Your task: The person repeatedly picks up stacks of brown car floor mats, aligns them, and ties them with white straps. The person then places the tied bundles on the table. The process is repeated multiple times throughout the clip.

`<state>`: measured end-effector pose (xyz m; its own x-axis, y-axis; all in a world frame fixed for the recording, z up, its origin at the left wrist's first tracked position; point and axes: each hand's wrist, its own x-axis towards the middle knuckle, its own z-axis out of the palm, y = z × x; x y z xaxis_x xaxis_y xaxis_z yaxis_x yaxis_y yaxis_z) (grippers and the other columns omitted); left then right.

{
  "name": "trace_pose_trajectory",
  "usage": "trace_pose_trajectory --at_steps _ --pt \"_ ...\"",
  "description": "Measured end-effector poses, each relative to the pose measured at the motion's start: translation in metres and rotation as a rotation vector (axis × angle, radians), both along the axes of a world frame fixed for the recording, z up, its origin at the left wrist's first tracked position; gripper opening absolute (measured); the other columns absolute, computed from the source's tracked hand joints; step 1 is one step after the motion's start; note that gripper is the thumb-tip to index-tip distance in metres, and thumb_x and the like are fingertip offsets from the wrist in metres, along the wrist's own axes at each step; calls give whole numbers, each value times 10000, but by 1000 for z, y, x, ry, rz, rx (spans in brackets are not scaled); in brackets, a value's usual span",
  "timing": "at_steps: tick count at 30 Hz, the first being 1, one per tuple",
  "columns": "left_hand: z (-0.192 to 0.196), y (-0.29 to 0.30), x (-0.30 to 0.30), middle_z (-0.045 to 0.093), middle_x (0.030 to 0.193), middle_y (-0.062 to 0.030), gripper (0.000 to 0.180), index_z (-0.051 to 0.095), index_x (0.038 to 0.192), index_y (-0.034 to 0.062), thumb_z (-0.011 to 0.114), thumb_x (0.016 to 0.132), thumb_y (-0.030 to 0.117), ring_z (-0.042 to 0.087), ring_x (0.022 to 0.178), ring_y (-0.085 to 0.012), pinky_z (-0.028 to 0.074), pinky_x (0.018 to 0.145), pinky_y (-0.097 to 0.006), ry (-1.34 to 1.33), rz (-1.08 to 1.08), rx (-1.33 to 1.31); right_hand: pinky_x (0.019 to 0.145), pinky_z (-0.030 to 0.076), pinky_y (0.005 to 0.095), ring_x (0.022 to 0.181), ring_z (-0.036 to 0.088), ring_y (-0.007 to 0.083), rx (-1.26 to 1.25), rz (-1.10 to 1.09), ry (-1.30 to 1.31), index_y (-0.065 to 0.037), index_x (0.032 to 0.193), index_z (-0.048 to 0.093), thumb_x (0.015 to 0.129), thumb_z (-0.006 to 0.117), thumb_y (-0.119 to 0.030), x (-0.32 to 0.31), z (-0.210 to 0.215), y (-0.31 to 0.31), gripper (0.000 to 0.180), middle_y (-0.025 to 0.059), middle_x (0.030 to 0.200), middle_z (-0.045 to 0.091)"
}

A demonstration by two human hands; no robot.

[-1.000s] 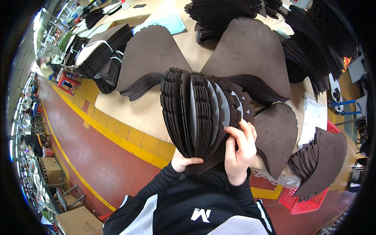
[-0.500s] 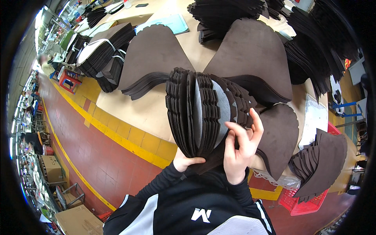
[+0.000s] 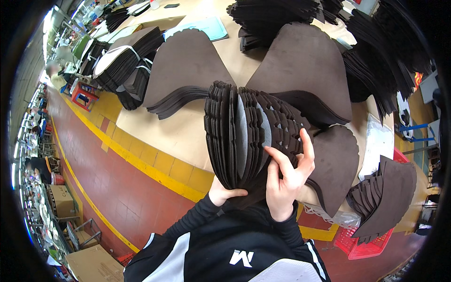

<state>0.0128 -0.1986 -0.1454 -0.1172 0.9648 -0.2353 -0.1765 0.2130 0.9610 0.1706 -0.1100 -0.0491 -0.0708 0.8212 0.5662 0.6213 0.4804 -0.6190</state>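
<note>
In front of my body a thick bundle of dark brown, scallop-edged fabric pieces [image 3: 221,136] is fanned out upright, with grey backing showing in the gaps. My left hand [image 3: 224,191] is closed around its lower end, thumb across the front; the rest of its fingers are hidden beneath. My right hand [image 3: 287,183] is at the bundle's right side, fingers apart, the index fingertip touching the piece edges. Behind the bundle, a left stack of large brown pieces [image 3: 188,61] and a right stack [image 3: 300,61] lie on the table. A smaller stack [image 3: 336,157] lies beside my right hand.
The table [image 3: 155,141] is tan. Tied bundles [image 3: 124,63] stand at its far left, dark piles [image 3: 275,19] at the back. A red basket [image 3: 371,246] with brown pieces [image 3: 392,192] is at right. A red stool [image 3: 84,96] and a blurred person [image 3: 57,77] are beyond the left aisle.
Pieces in the fanned bundle have flipped over: the wide grey gaps have narrowed and more edges lean left. My right index finger has moved slightly left onto the edges; my left hand keeps its grip.
</note>
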Motion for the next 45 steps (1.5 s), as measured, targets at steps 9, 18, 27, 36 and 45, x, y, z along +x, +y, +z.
trace_pose_trajectory --at_steps 9,18,27,36,45 --pt "-2 0 1 604 1254 -105 829 524 1281 -9 928 567 110 543 1186 -222 401 1036 -352 -52 38 18 955 330 364 1153 483 280 -19 1 84 -154 1046 720 698 788 -138 -6 2 -1 354 172 1427 466" --pt "-10 5 -2 574 1265 -104 960 444 1327 3 952 527 161 527 1201 -238 400 1041 -365 49 5 44 1174 -7 550 1357 414 242 5 45 -224 -96 1073 648 796 707 -146 -8 10 1 287 -44 1113 677" --pt "-7 7 -2 485 1334 -110 1144 319 1415 13 962 479 159 439 1275 -240 339 1087 -366 80 8 24 1181 79 518 1350 400 259 46 125 -118 -92 1222 549 787 762 -185 -7 12 7 494 8 1043 676" --pt "-13 13 1 429 1371 -104 1216 223 1462 36 962 501 132 405 1306 -225 321 1106 -360 49 -33 91 1170 101 527 1322 420 264 -99 72 -207 -170 943 720 751 764 -269 -13 37 -2 220 44 1266 567" --pt "-5 12 3 376 1438 -125 1278 176 1478 21 973 486 141 337 1374 -239 264 1145 -364 -9 -25 38 1173 130 492 1322 422 260 37 64 -172 -226 979 735 699 771 -229 -14 19 4 282 49 1313 570"
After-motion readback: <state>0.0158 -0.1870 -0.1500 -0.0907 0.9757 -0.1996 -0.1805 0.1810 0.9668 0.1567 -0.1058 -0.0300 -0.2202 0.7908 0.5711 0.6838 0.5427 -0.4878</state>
